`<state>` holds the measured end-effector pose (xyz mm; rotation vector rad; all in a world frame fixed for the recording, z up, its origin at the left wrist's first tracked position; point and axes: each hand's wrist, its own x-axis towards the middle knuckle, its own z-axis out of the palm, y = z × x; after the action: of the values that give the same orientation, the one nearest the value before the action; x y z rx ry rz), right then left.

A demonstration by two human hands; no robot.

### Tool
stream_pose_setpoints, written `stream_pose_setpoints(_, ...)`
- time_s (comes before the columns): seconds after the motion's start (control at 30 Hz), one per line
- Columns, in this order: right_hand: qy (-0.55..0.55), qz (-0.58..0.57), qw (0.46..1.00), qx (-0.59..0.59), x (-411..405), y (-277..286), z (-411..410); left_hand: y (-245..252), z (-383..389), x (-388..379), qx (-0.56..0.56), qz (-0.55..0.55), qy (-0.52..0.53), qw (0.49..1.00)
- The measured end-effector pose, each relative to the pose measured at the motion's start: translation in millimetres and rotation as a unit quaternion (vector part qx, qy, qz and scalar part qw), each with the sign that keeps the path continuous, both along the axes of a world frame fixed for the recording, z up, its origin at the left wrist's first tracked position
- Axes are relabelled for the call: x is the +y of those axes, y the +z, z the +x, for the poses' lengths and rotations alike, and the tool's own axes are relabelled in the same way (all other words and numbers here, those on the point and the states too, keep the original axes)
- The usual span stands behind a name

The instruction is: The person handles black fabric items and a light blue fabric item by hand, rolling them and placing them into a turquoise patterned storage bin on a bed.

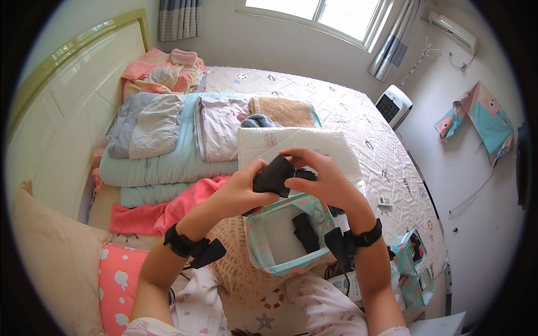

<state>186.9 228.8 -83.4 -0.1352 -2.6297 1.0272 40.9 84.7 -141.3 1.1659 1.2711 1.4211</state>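
In front of me my left hand [246, 191] and my right hand [321, 178] hold a black folded cloth piece [274, 175] between them. The left fingers grip its left side. My right thumb and fingertips pinch its right end, where a second dark, bunched part [306, 174] shows. Whether both parts are one piece I cannot tell. Just below the hands sits an open teal fabric storage box [261, 248] with a pink pattern and a pale bottom. One rolled black cloth piece [306, 233] lies at the right inside it.
A white quilted package [294, 140] lies beyond the hands. Folded clothes [155, 126] rest on a light-blue quilt [168, 174], beside a coral-pink garment [168, 214]. Smaller teal boxes [416, 290] stand at right. Black devices [208, 253] are strapped to both forearms, with cables hanging.
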Motion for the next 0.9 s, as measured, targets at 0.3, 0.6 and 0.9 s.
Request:
stream_pose_setpoints(0.3, 0.034, -0.258, 0.966, -0.014, 15, -14, 6, -11, -12, -5, -0.283, 0.044, -0.086, 0.954)
stream_pose_setpoints(0.6, 0.072, -0.312, 0.946, -0.05, 10, 9, 21, -20, -11, 4, -0.249, 0.052, 0.001, 0.967)
stream_pose_setpoints(0.9, -0.002, -0.178, 0.978, -0.111, 8, 8, 21, -22, -11, -1, -0.32, 0.051, -0.062, 0.944)
